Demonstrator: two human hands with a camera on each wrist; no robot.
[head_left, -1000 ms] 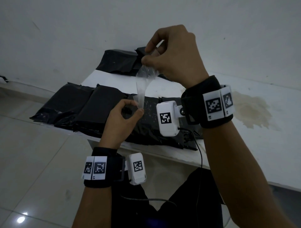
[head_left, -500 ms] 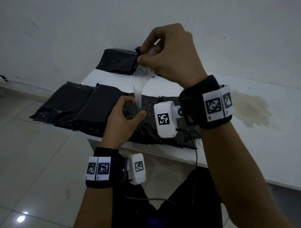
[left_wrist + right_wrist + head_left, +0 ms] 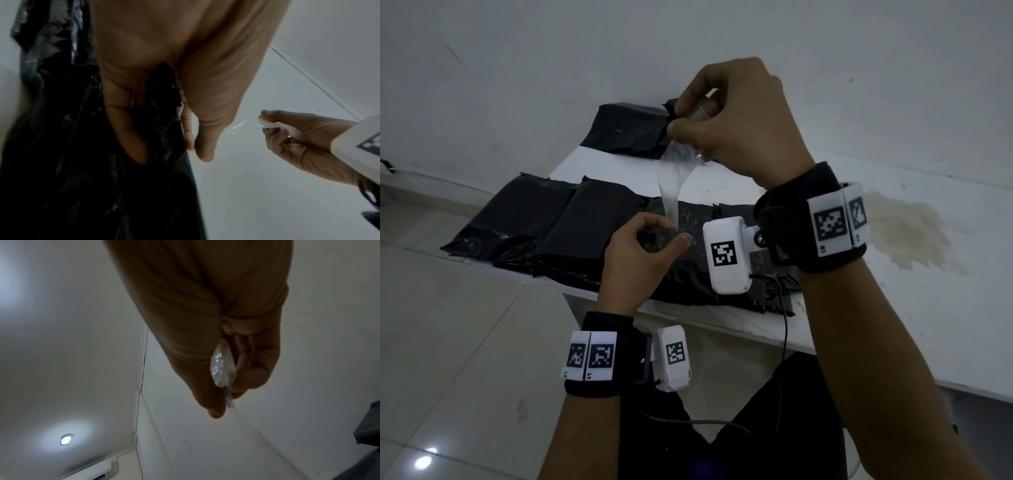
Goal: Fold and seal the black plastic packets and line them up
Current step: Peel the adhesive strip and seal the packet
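A clear plastic strip (image 3: 671, 185) stretches between my two hands above the table. My right hand (image 3: 683, 116) is the upper one and pinches the crumpled top end (image 3: 221, 366) between thumb and fingers. My left hand (image 3: 678, 229) sits lower, fingers curled, with the strip's narrow bottom end at its index fingertip and thumb. In the left wrist view the left hand (image 3: 193, 146) hangs over a black packet (image 3: 61, 162), and the right hand (image 3: 265, 123) grips the strip (image 3: 273, 125). Several black packets (image 3: 585, 233) lie side by side along the table's near edge.
More black packets (image 3: 626, 130) are piled at the table's far left corner by the wall. The white table (image 3: 893, 308) carries a brownish stain (image 3: 907, 233) on the right. Tiled floor lies to the left. A cable hangs from my right wrist camera.
My right hand has drawn the strip's top end a little up and to the left. The left thumb and index have eased slightly apart at the strip's bottom end.
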